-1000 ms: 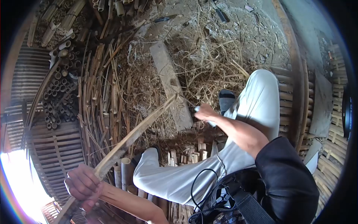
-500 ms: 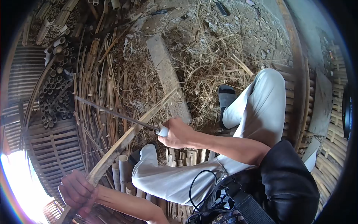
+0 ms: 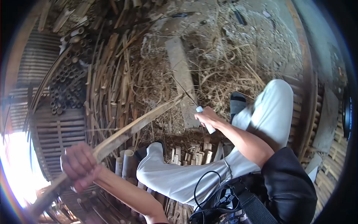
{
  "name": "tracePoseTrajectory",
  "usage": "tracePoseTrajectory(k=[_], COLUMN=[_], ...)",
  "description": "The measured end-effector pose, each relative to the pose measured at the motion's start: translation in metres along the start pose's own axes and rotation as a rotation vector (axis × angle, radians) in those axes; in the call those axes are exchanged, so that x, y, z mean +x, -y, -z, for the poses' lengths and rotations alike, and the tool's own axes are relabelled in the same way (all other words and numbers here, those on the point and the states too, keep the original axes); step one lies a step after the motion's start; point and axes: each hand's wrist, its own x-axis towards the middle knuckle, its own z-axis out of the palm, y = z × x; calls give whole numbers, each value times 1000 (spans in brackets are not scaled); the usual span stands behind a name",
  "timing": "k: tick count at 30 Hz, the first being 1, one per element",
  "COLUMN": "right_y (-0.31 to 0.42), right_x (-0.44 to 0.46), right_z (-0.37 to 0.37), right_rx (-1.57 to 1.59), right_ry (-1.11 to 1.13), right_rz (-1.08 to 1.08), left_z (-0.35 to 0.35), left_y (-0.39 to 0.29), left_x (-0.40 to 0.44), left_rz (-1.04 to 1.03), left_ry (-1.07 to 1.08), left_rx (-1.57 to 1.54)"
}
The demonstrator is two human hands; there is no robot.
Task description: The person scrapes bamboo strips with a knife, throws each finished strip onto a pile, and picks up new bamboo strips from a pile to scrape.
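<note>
My left hand [image 3: 79, 164] is closed around a long split bamboo piece [image 3: 128, 127], which slants up to the right. Its far end reaches the wooden plank [image 3: 181, 71] on the ground. My right hand [image 3: 207, 117] grips a long-bladed knife [image 3: 210, 127] by its pale handle. The thin dark blade points up and to the left over the plank, close to the bamboo's far end. Whether the blade touches the bamboo, I cannot tell.
Bamboo strips [image 3: 113, 78] lean at the left, beside stacked bamboo tubes [image 3: 69, 80]. Shavings [image 3: 220, 67] cover the ground. Cut bamboo pieces [image 3: 190, 154] stand between my legs. A dark object [image 3: 239, 17] lies at the back, and a wooden beam [image 3: 307, 74] runs along the right.
My right hand has moved right and up with the knife, from the bamboo's middle to near its far end. The blade has swung to point more upward. My left hand still holds the bamboo.
</note>
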Motion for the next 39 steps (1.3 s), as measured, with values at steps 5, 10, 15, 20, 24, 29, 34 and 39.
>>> tracePoseTrajectory(k=[5,10,15,20,24,29,34,39], right_y=[46,58,63,64,63,64,58,52], right_x=[-38,-57,-62,-66,-69,-70,-65,-55], right_z=[-18,-15,-4,0,-2,-9,-16,-16], right_rx=[-170,-123,-9,136,114,8,6,36], right_ry=[5,35,-1,-34,-29,-47,-60,-27], right_rz=[194,220,217,177,213,243,197,112], left_z=[16,15,26,49,66,82,86,103], left_y=[-15,-26,-53,-83,-83,-81,-92,-155], left_x=[0,-13,-48,-112,-145,-177,-203,-252], left_rz=[33,106,388,594,469,346,269,-29], left_ry=[-53,-185,-641,-693,-842,-972,-1156,-1246], left_rx=[164,297,882,821,752,527,527,430])
